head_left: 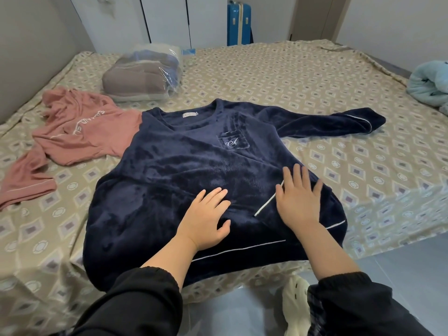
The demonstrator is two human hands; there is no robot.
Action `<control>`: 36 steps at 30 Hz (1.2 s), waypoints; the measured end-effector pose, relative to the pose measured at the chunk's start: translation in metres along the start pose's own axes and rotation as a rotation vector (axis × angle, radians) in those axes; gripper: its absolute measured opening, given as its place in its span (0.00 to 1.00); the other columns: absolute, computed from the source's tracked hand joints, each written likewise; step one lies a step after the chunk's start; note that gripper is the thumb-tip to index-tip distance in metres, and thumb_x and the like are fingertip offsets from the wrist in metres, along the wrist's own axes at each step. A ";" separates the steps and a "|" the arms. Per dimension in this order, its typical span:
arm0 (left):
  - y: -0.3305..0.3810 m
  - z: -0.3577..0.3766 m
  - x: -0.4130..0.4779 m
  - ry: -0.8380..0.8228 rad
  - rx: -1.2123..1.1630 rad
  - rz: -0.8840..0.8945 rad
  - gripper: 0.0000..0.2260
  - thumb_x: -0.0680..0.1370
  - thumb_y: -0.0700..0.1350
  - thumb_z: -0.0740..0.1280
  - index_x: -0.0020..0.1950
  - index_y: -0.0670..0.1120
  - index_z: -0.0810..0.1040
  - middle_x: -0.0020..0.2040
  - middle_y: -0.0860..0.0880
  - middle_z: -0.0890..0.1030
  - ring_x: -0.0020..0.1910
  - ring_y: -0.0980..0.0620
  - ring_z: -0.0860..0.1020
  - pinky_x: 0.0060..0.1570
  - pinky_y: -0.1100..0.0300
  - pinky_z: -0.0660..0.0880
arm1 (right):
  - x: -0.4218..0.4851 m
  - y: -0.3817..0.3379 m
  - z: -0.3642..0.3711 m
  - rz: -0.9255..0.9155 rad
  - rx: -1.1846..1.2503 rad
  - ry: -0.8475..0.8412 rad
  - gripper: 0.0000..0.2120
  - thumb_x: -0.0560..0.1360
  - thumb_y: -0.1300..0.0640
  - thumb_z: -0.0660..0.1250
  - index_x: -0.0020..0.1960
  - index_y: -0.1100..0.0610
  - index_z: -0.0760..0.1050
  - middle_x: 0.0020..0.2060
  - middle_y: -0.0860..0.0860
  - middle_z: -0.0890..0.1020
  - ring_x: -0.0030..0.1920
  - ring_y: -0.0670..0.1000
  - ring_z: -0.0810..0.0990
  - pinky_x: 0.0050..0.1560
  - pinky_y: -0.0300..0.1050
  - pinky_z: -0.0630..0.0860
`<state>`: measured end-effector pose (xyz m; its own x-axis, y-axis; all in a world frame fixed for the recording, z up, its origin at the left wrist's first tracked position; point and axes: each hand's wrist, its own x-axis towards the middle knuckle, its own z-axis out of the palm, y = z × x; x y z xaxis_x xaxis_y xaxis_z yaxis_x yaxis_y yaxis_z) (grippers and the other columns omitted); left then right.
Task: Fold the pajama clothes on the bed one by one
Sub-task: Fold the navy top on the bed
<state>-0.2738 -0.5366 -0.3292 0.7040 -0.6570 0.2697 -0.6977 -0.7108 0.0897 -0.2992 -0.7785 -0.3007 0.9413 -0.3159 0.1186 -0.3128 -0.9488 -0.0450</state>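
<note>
Item 1. Navy top (184, 166): fleece pajama top, front up, spread flat on the bed (266, 76) directly under both hands. The hem is nearest the person and the collar farthest, so the long axis runs straight away from the hands. One sleeve lies folded across the lower body, its piped cuff under the right hand.

Item 2. Outstretched sleeve (339, 124): unfolded, lying beyond and to the right of the right hand, well apart from the left.

Item 3. Left hand (206, 214): flat, fingers straight, pressing the lower middle of the top and grasping nothing.

Item 4. Right hand (299, 200): flat, fingers spread, pressing on the folded sleeve beside its white piping and grasping nothing.

Item 5. Pink pajama piece (80, 132): rumpled and unfolded, beyond and left of the left hand, its edge touching the navy top's shoulder.

Item 6. Bagged bundle (143, 73): folded cloth in clear plastic, farther off past the pink piece.

Item 7. Pale blue garment (429, 86): heaped far to the right of the right hand.

Assessment: folding of the navy top is part done. The outstretched sleeve probably comes in next, and the right hand is the nearer one.
</note>
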 end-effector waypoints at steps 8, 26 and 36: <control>0.024 -0.017 0.049 0.030 -0.079 -0.339 0.14 0.80 0.49 0.52 0.43 0.46 0.74 0.36 0.51 0.77 0.39 0.50 0.73 0.71 0.48 0.60 | 0.014 0.001 -0.001 -0.095 0.110 -0.189 0.26 0.82 0.46 0.44 0.78 0.49 0.50 0.78 0.53 0.51 0.77 0.52 0.49 0.75 0.58 0.42; 0.046 0.041 0.164 -0.057 -0.081 -0.369 0.28 0.81 0.58 0.51 0.79 0.52 0.51 0.79 0.48 0.54 0.79 0.49 0.48 0.75 0.44 0.46 | 0.147 0.110 -0.018 0.235 0.543 0.047 0.27 0.79 0.59 0.60 0.76 0.59 0.56 0.75 0.56 0.60 0.73 0.58 0.61 0.69 0.50 0.63; 0.045 0.045 0.167 0.014 -0.142 -0.386 0.27 0.81 0.58 0.53 0.79 0.53 0.53 0.79 0.51 0.56 0.78 0.53 0.49 0.76 0.47 0.44 | 0.238 0.093 0.003 -0.030 0.152 -0.151 0.28 0.82 0.48 0.51 0.78 0.47 0.44 0.71 0.55 0.69 0.74 0.59 0.59 0.74 0.62 0.43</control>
<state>-0.1816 -0.6901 -0.3234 0.9167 -0.3444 0.2028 -0.3943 -0.8623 0.3179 -0.1040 -0.9422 -0.2797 0.9619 -0.2719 -0.0271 -0.2719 -0.9426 -0.1940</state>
